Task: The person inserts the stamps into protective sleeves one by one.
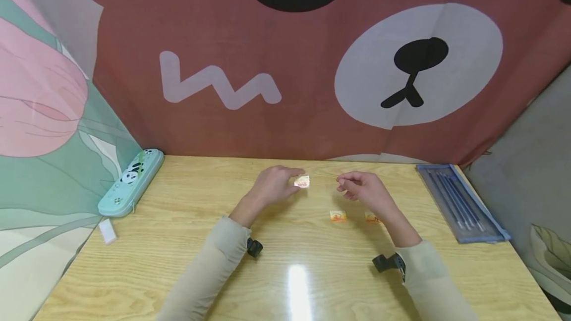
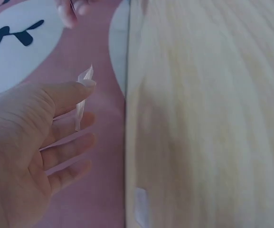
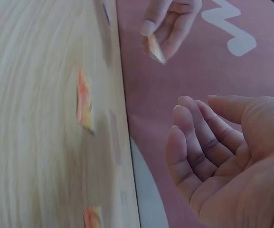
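My left hand (image 1: 275, 185) pinches a small flat packet (image 1: 302, 182), pale with orange-red print, between thumb and fingers above the table. In the left wrist view this packet (image 2: 82, 102) is seen edge-on and looks thin and crinkled. Across from it, my right hand (image 1: 363, 192) is held in the air with loosely bent fingers; the right wrist view shows nothing in that hand (image 3: 227, 152). Two similar orange-and-yellow packets lie on the table nearer to me: one packet (image 1: 338, 216) in full view, the other packet (image 1: 371, 218) partly hidden by the right wrist.
A light-blue panda pencil case (image 1: 131, 182) lies at the table's left edge, with a small white block (image 1: 107, 231) like an eraser just in front. On the right is a blue zip pouch (image 1: 461, 204) holding several pens. A bear-printed curtain (image 1: 303, 123) hangs behind the wooden table (image 1: 187, 261).
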Available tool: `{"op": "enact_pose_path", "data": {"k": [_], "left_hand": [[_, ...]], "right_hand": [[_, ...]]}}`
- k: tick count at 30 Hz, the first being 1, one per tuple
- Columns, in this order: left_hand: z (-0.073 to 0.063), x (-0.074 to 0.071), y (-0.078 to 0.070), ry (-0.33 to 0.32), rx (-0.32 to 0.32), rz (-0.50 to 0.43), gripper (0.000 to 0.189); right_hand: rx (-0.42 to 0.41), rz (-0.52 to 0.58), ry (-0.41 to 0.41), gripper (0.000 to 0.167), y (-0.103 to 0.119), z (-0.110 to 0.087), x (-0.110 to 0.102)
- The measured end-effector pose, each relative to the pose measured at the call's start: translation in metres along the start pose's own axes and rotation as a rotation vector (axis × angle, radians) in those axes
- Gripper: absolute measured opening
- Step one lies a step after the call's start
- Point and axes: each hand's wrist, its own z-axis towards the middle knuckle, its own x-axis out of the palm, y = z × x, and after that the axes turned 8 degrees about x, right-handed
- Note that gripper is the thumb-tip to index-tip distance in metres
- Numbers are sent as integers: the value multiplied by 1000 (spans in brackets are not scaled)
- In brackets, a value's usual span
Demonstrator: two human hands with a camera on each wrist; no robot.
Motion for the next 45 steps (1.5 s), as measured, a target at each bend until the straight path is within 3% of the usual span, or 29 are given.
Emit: {"op": "enact_pose_path", "data": {"k": [7,16,27,36,45], "left_hand": [[-5,15,12,35,-67,13,40],[-4,23,17,52,-83,22,32],[-5,31,20,66,-70,32,22],[-3,29,22,127,-79,37,30],[0,22,22,163,-70,46,33]], "right_hand": [[-16,-202,25,32,-14,-6,-3],[-120,-376,-21,34,-28,-9,-4],[-213,-626,-2,38,-38,-11,-5],[-267,-722,9,36,-40,-11,-5],[-267,-740,7,37,-39,-12,-4]]}}
